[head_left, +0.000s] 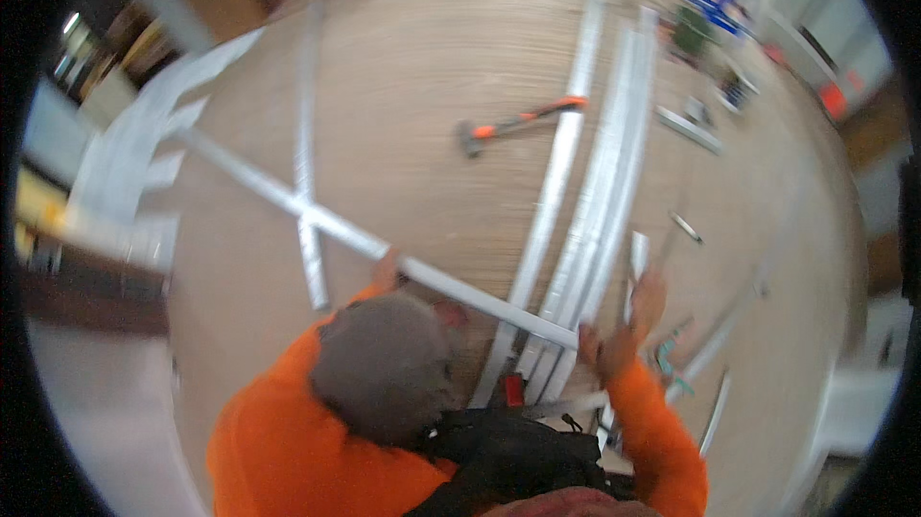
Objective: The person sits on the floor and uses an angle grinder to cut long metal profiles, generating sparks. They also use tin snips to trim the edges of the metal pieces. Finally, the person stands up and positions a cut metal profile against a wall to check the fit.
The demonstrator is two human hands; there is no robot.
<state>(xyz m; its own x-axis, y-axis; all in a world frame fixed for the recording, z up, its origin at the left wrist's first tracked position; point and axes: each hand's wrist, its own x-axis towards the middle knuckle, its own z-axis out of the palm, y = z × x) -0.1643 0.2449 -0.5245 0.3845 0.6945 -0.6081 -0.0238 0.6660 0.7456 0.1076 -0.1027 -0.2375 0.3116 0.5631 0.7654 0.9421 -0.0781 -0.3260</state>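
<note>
And here's the relation that counts: the pale metal bar (345,231) runs off leftward and away from the right hand (614,349), its long axis slanting across the floor (432,57) to the far left. Its near end sits right at that hand's fingers, crossing over the long metal strips (600,181); farther out it crosses a single strip (305,114). The right hand, clearly the nearer to that end, reaches up from an orange sleeve (662,440). Gripping or merely touching? Too blurred; I cannot tell. Another hand (389,270) is at the bar's middle, beside a grey-capped head (379,364); whose it is, and how its fingers close, I cannot tell. The hammer (518,124) lies beyond the bar.
</note>
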